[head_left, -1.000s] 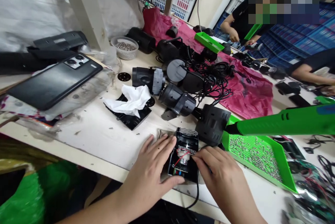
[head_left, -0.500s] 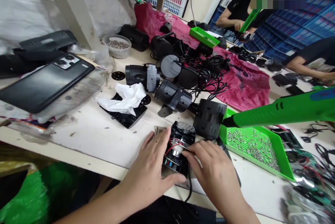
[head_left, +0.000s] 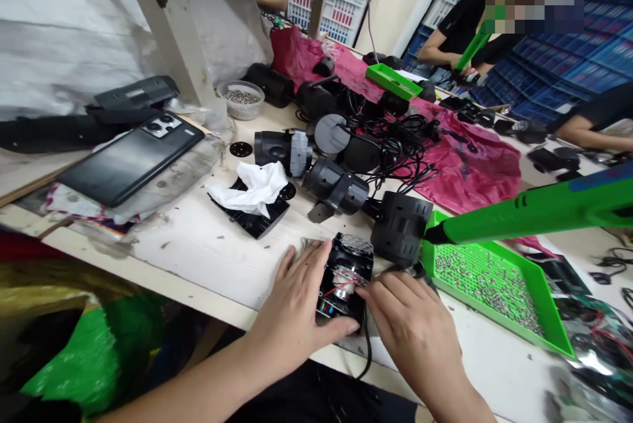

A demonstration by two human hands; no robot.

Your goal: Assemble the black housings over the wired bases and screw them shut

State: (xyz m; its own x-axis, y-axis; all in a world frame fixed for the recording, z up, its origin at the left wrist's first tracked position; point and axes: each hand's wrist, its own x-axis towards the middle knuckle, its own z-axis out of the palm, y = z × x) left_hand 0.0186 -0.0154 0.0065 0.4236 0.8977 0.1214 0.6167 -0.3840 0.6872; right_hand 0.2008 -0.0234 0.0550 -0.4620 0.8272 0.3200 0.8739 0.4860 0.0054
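Note:
A black lamp housing (head_left: 350,258) lies opened at the table's front edge, showing a round lens, red wires and a small circuit board. My left hand (head_left: 301,304) rests along its left side, thumb stretched across the near end, fingers apart. On the right, my right hand (head_left: 413,314) has thumb and forefinger pinched at the red wires; its fingertips partly hide what they hold. A black cable runs down from the housing over the edge. Just behind stands another black cylindrical housing (head_left: 401,226).
A green electric screwdriver (head_left: 534,212) reaches in from the right above a green tray of screws (head_left: 564,337). A phone (head_left: 133,159), white cloth (head_left: 252,187), lamp bodies (head_left: 335,186) and tangled cables lie around. Other people work across the table.
The view has shifted, so the scene sits slightly lower and to the right. My right fingers have curled closer together at the red wires; my left hand keeps its place beside the housing.

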